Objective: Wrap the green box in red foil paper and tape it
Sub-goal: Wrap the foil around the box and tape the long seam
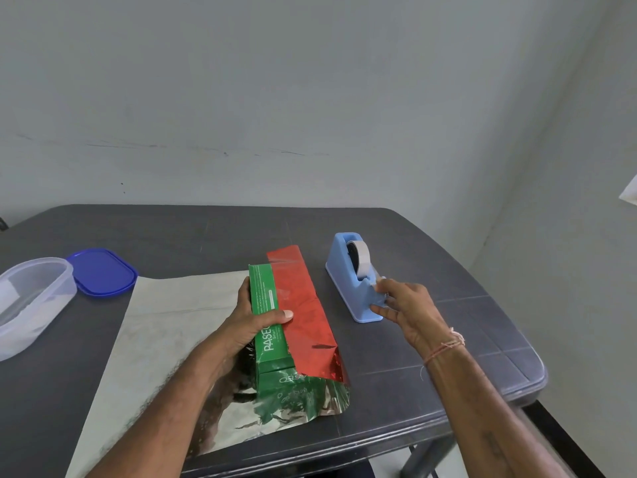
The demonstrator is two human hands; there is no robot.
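Foil flap pinned while tape is fetched

The green box [267, 305] is gripped at mid-tabletop [206, 232] by the left hand [255, 322], thumb pressing the red foil paper [303, 305] so the fold cannot spring open. The right hand [403, 308] is pinched, seemingly on tape [362, 262], at the blue dispenser [348, 291]. The clear tub's [65, 288] contents cannot be told; its blue lid [103, 272] lies beside it.

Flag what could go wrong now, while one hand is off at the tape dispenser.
1. The left hand alone pins the red foil onto the green box with its thumb; the flap may spring open if pressure eases.
2. The right hand works the tape dispenser unaided; a pull could drag it or tangle the tape.
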